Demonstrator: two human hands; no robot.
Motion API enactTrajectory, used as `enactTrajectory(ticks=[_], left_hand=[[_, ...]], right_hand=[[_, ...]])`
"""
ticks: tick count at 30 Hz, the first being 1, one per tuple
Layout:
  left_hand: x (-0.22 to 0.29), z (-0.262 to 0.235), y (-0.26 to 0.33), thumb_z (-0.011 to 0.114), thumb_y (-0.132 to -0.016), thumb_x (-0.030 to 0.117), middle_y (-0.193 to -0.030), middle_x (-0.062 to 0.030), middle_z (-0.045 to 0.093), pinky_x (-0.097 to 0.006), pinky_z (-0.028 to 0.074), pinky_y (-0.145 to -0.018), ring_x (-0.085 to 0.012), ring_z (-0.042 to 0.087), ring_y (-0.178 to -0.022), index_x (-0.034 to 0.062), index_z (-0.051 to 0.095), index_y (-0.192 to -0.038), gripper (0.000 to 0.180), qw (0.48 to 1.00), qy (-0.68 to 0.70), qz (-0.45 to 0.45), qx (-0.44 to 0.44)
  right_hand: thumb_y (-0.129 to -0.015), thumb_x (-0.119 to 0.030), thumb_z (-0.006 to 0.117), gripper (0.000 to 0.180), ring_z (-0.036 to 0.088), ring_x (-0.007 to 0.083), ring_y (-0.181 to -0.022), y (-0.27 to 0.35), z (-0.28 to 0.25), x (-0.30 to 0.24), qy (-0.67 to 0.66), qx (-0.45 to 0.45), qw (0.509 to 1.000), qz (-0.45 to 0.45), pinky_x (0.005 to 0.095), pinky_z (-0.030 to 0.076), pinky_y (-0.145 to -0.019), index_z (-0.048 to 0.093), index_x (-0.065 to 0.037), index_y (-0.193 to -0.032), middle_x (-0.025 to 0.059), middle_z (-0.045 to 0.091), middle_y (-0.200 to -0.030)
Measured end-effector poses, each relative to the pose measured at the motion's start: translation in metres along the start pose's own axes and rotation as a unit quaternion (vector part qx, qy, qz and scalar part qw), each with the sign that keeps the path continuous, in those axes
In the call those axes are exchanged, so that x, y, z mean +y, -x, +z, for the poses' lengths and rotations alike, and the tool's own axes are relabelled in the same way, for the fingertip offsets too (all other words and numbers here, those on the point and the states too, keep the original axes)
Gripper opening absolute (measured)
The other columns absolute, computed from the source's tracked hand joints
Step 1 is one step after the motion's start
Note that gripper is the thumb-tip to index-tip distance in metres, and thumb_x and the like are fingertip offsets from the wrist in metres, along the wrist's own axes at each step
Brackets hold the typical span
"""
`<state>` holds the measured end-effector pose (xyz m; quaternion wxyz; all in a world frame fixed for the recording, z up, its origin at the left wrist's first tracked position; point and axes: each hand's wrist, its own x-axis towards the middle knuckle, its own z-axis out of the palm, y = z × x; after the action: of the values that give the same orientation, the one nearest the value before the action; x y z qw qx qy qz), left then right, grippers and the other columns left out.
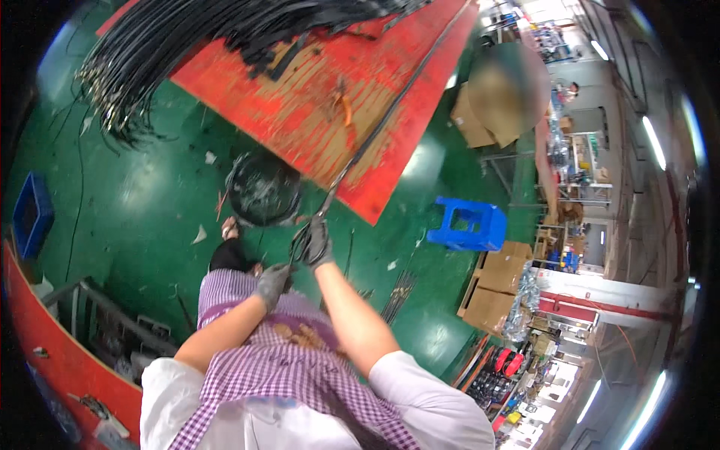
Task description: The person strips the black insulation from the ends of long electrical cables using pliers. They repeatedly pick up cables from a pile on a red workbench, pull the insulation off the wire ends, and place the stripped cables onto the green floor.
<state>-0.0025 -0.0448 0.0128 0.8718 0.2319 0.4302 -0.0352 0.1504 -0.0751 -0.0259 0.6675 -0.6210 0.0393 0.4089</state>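
A long black cable (397, 101) runs down the red table (262, 101) and past its near corner to my hands. My gloved right hand (319, 241) is closed at the cable's near end. Dark loops like scissor handles (300, 241) show beside its fingers, and a narrow, shiny, blade-like part (327, 199) points along the cable. My gloved left hand (271, 285) is lower and nearer my apron, its fingers closed on the cable's tail. Orange-handled pliers (346, 109) lie on the table, left of the cable.
A thick bundle of black cables (187, 45) hangs over the table's left edge. Below the table stands a black round tub (264, 189). A blue stool (469, 225) and cardboard boxes (501, 277) stand to the right; a blue crate (33, 215) is far left.
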Motion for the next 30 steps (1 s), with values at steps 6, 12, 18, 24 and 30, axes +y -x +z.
enactTrajectory(ticks=[6, 12, 18, 24, 30], left_hand=[[0.003, -0.005, -0.005, 0.055, -0.075, 0.016, -0.053, -0.0018, 0.048, -0.024, 0.028, -0.034, -0.0117, 0.040, -0.039, 0.0101, 0.055, -0.085, 0.012, 0.996, 0.047, -0.064, 0.034], [0.008, -0.002, -0.001, 0.056, -0.075, 0.015, -0.056, -0.0025, 0.050, -0.026, 0.031, -0.036, -0.0126, 0.041, -0.039, 0.0089, 0.054, -0.082, 0.010, 0.995, 0.035, -0.073, 0.060], [0.000, -0.006, -0.006, 0.056, -0.076, 0.018, -0.056, -0.0017, 0.050, -0.026, 0.034, -0.037, -0.0118, 0.042, -0.041, 0.0096, 0.054, -0.083, 0.011, 0.995, 0.023, -0.068, 0.064], [0.007, -0.003, 0.000, 0.056, -0.076, 0.017, -0.058, -0.0022, 0.052, -0.026, 0.034, -0.037, -0.0122, 0.044, -0.043, 0.0084, 0.055, -0.082, 0.011, 0.995, 0.030, -0.069, 0.063], [0.011, 0.002, 0.005, 0.058, -0.074, 0.016, -0.061, -0.0031, 0.053, -0.026, 0.036, -0.040, -0.0134, 0.046, -0.047, 0.0064, 0.055, -0.086, 0.015, 0.993, 0.044, -0.066, 0.089]], right_hand=[[-0.077, -0.045, 0.050, 0.033, 0.047, 0.0114, -0.050, 0.012, 0.013, -0.015, -0.019, 0.030, 0.998, 0.054, 0.0238, 0.038, -0.045, 0.052, -0.013, -0.085, -0.0009, 0.047, -0.057], [-0.077, -0.044, 0.050, 0.035, 0.047, 0.0120, -0.047, 0.017, 0.022, -0.020, -0.014, 0.037, 0.998, 0.045, 0.0241, 0.037, -0.044, 0.052, -0.010, -0.085, -0.0004, 0.047, -0.053], [-0.077, -0.042, 0.051, 0.031, 0.047, 0.0115, -0.047, 0.013, 0.016, -0.016, -0.008, 0.045, 0.998, 0.048, 0.0233, 0.038, -0.044, 0.050, -0.011, -0.081, -0.0005, 0.047, -0.055], [-0.080, -0.039, 0.049, 0.029, 0.049, 0.0114, -0.050, 0.012, 0.012, -0.012, -0.011, 0.032, 0.998, 0.046, 0.0237, 0.039, -0.045, 0.050, -0.010, -0.085, 0.0002, 0.048, -0.057], [-0.077, -0.038, 0.053, 0.029, 0.047, 0.0118, -0.051, 0.014, 0.019, -0.016, -0.029, 0.037, 0.998, 0.040, 0.0248, 0.039, -0.045, 0.051, -0.009, -0.081, 0.0000, 0.047, -0.058]])
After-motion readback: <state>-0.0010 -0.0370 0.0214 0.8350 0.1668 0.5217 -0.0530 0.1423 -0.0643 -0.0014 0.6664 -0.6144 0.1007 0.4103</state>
